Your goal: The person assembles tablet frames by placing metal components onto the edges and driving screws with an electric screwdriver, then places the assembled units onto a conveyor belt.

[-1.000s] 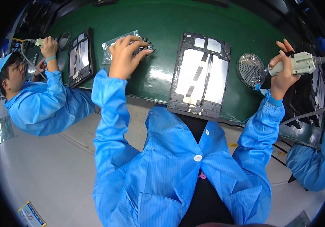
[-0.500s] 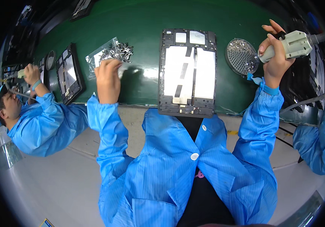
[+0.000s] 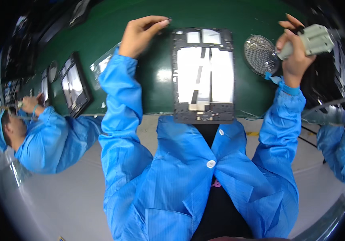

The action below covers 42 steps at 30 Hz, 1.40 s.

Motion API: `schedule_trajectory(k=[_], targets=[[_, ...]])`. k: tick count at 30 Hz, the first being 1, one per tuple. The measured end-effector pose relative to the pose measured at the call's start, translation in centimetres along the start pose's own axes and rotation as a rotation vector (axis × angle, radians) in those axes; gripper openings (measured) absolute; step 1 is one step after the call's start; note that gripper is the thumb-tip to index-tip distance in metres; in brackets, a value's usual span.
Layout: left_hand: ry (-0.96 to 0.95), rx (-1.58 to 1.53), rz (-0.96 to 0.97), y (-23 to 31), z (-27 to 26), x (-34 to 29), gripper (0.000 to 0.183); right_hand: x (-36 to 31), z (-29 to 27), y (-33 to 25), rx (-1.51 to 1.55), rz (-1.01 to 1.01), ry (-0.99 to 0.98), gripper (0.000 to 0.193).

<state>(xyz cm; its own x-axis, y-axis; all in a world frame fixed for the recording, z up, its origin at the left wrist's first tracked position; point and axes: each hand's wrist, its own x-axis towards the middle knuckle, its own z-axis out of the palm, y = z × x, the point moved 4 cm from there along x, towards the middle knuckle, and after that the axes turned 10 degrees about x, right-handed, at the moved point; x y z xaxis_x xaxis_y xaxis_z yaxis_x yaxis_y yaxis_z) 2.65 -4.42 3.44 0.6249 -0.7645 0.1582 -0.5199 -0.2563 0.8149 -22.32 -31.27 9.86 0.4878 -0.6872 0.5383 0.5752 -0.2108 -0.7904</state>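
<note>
My left hand (image 3: 137,36) is raised near the upper left corner of an opened tablet (image 3: 222,76). Thumb and forefinger pinch a small dark part (image 3: 170,19), too small to name more closely. The tablet lies on the green table with its black frame and silvery panels facing up. My right hand (image 3: 297,58) is wrapped round a pale electric screwdriver (image 3: 318,40). The screwdriver's front end points left, at the edge of a round dish (image 3: 256,50) of small screws. A clear plastic bag (image 3: 100,66) lies left of my left sleeve, which hides most of it.
Another opened tablet (image 3: 72,84) lies at the left, near a co-worker in blue (image 3: 54,140). Dark tablet parts (image 3: 327,88) are stacked at the right, with a grey cable (image 3: 333,105) crossing there. A second person's blue sleeve (image 3: 337,148) shows at the far right.
My left hand has moved up and right from beside the bag and its small metal parts, and now pinches a small dark part. My right hand keeps the screwdriver by the dish.
</note>
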Motion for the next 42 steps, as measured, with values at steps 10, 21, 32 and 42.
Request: schedule_trajectory(k=[10, 21, 32, 42], targets=[[-0.139, 0.021, -0.148, -0.9, 2.7, 0.7, 0.025, 0.1, -0.7, 0.2, -0.057, -0.013, -0.012, 0.036], [-0.108, -0.032, -0.225, -1.2, 2.5, 0.7, 0.024, -0.6, 0.1, -0.3, -0.057, -0.015, 0.018, 0.036], [-0.109, 0.031, -0.159, -0.9, 3.0, 1.0, 0.026, -0.4, -0.5, -0.3, -0.046, 0.012, 0.008, 0.034], [-0.212, -0.093, -0.195, -2.5, 2.4, -0.7, 0.025, -0.3, -1.6, 1.1, 0.041, 0.137, 0.005, 0.021]])
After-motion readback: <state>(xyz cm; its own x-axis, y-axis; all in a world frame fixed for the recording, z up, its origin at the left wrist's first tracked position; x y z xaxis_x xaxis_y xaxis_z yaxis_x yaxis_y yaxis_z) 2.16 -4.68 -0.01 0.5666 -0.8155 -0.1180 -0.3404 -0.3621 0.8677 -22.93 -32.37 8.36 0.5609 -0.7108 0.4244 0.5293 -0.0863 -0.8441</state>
